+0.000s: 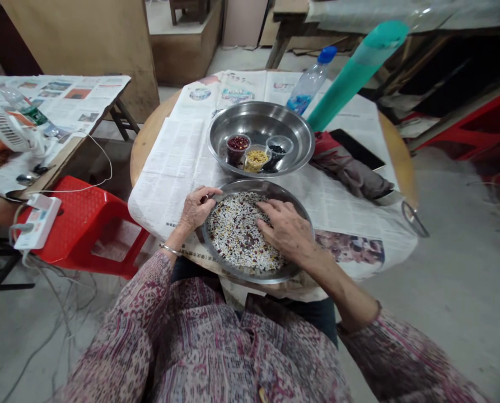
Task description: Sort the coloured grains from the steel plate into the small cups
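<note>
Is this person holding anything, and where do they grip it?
The left hand grips the near metal pan by its left rim; the right hand rests on the mixed grains.

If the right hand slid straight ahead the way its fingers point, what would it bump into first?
Probably the left hand, gripping the near pan's rim. The right hand points left across the mixed grains, though heights are hard to judge.

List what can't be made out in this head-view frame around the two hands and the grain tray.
- Right hand: palm lies on the mixed grains, hiding anything under it.
- Left hand: fingers curl over the tray rim; its grip is unclear.
- Three small cups in the far bowl: contents too small to identify.
- Bottle: label blurred.
</note>
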{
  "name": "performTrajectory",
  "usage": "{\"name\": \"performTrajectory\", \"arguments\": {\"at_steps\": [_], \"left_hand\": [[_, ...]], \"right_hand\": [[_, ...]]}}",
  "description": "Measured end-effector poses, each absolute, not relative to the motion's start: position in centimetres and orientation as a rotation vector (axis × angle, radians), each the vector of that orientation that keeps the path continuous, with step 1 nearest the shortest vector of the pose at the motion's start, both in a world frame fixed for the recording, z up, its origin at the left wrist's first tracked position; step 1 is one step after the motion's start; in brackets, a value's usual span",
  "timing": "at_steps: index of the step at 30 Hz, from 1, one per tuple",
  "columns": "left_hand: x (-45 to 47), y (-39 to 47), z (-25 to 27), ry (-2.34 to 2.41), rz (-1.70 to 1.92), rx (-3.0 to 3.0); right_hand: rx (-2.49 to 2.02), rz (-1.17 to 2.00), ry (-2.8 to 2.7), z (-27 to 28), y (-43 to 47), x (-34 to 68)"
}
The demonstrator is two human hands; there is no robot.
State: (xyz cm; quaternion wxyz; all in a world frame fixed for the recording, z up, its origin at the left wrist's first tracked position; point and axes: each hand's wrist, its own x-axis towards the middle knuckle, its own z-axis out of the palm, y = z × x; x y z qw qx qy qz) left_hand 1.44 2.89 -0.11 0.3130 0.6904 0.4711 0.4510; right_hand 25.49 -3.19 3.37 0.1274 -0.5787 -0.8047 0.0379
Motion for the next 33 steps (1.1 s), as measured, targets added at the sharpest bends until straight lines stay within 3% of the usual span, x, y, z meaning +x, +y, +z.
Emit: {"name": "performTrajectory", "arguments": {"at_steps": [5, 12, 14, 21, 27, 33], "left_hand": [[1.5, 2.8, 0.0, 1.237, 1.192, 1.827], [1.5, 2.8, -0.1, 1.245, 1.187, 1.824], [1.5, 2.8, -0.1, 1.25, 1.191, 1.823], [1.6, 2.7, 0.4, 1.27, 1.162, 1.811], [1.5, 2.6, 0.5, 1.257, 1.166, 1.808], [1.4, 2.8, 0.1, 1.252, 1.163, 1.819]], "right_hand": [[-1.695, 0.354, -2.193, 2.1, -2.0, 25.0], [-1.559, 1.177, -1.849, 2.6, -2.6, 21.9], [-1.477, 1.265, -1.816, 2.9, -3.7, 20.8], [-1.051, 0.757, -2.409, 3.4, -5.6, 18.7], [-1.078, 0.308, -2.566, 3.3, -2.3, 21.0], [-1.22, 0.327, -2.577, 3.1, -0.3, 23.9]]}}
